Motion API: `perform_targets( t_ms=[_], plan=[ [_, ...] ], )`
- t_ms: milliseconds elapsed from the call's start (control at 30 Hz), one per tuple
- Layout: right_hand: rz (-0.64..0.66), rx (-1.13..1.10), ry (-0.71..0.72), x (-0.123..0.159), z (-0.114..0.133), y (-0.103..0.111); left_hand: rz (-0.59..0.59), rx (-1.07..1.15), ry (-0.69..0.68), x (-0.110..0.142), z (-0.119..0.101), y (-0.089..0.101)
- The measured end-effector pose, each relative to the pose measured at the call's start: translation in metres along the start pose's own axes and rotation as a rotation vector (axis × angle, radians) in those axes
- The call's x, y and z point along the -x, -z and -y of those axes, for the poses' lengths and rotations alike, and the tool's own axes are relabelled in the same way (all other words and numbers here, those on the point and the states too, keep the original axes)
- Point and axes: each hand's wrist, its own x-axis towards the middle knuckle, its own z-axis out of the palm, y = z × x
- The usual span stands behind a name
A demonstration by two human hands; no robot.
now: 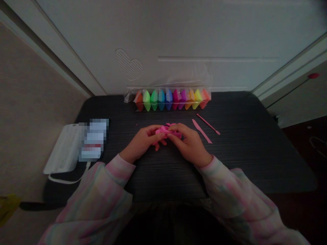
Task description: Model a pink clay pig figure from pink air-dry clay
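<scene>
Pink modelling clay is pinched between my two hands over the middle of the dark table. My left hand grips its left side, thumb on top and some fingers curled below. From the right, my right hand holds the other side with thumb and forefinger. The clay looks stretched or folded where the fingertips meet, and part of it is hidden by them. Just right of my right hand lie a pink plastic knife and a thin pink stick tool.
A clear plastic package of several coloured clay packs stands at the table's back edge, against a white panel. On the left lie a blurred-out phone and a white power bank, with a white cable. The dark table has rounded corners.
</scene>
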Motion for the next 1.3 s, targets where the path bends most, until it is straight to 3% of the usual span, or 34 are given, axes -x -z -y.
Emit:
perform_targets(
  t_ms=[133, 267, 400, 533, 800, 1067, 1300],
  plan=[
    [-0.028, -0.010, -0.052, 0.000, 0.002, 0.000, -0.003, -0.167, -0.015, 0.002, -0.001, 0.000],
    [-0.063, -0.016, -0.079, 0.001, 0.002, -0.001, -0.123, -0.365, -0.096, 0.003, -0.002, -0.002],
    [-0.135, 0.081, 0.068, 0.003, 0.002, -0.003, -0.351, -0.692, -0.323, 0.007, -0.001, -0.007],
    [-0.155, 0.201, 0.211, 0.005, 0.002, -0.005, -0.439, -0.887, -0.442, 0.011, 0.000, -0.010],
    [-0.177, 0.366, 0.267, 0.007, -0.001, -0.010, -0.414, -1.118, -0.643, 0.012, 0.006, -0.011],
    [-0.210, 0.465, 0.301, 0.007, -0.003, -0.013, -0.396, -1.205, -0.662, 0.012, 0.006, -0.011],
    [-0.207, 0.447, 0.205, 0.006, -0.001, -0.012, -0.390, -1.275, -0.720, 0.013, 0.009, -0.011]
  ],
)
